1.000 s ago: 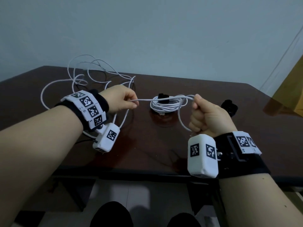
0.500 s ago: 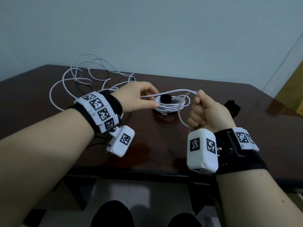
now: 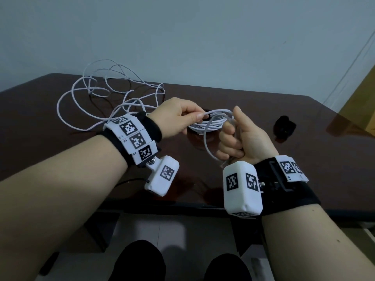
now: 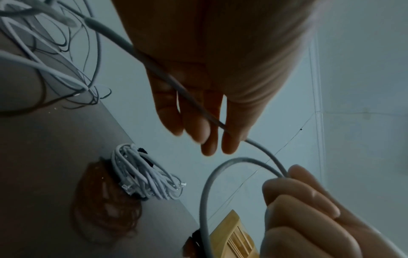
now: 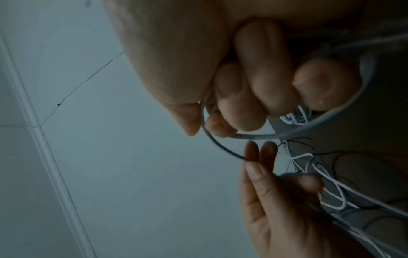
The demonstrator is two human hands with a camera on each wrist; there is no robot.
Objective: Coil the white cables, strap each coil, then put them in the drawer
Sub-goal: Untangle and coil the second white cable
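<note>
A long white cable (image 3: pixel 67 98) lies in loose loops on the back left of the dark table (image 3: pixel 304 159). My left hand (image 3: pixel 197 118) pinches a stretch of it between thumb and fingers and holds it close to my right hand (image 3: pixel 231 136). That hand is a fist gripping the cable's end, and a small loop (image 3: pixel 206 145) hangs from it. In the left wrist view the cable (image 4: pixel 192 103) runs across my fingers (image 4: pixel 207 129) to the right fist (image 4: pixel 304 206). A coiled white cable (image 4: pixel 143 176) with a black strap rests on the table behind the hands.
A loose black strap (image 3: pixel 284 127) lies on the table to the right of the hands. A yellow wooden piece of furniture (image 3: pixel 361 110) stands at the right edge. The table's front edge (image 3: pixel 182 207) is just below my wrists, with my knees under it.
My left hand has moved right along the cable until it almost meets the right fist. The stretch of cable between the hands has shortened and bowed. The right hand has barely moved.
</note>
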